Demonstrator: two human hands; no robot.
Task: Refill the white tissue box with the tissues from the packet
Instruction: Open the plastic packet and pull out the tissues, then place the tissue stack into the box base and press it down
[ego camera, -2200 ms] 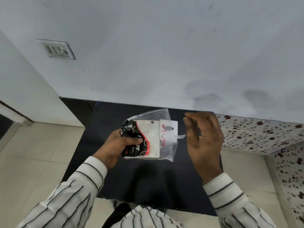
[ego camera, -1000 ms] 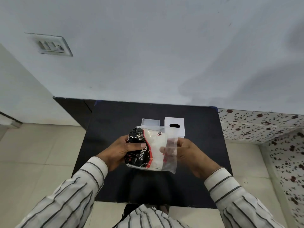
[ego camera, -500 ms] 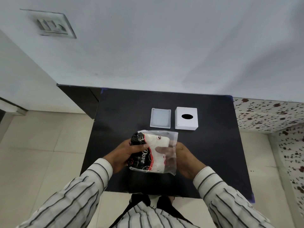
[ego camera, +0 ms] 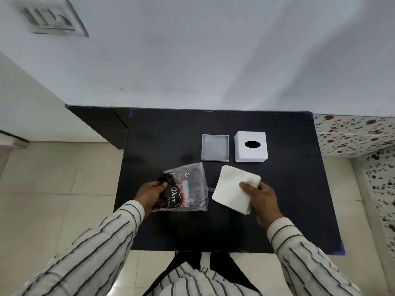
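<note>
Black worktop (ego camera: 277,199), white tissue box (ego camera: 251,149) at its far side beside an open tray (ego camera: 215,148), tissue stack (ego camera: 233,189) pinched in right hand (ego camera: 261,198) fingers, emptied packet (ego camera: 188,189) gripped by left hand (ego camera: 149,195) fingers

The wall switch plate (ego camera: 51,17) is blurred. The right hand (ego camera: 261,199) hides part of the tissue stack (ego camera: 232,189).

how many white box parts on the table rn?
2: the open tray at the table's far middle, and the shell with the oval hole just right of it, apart.
</note>
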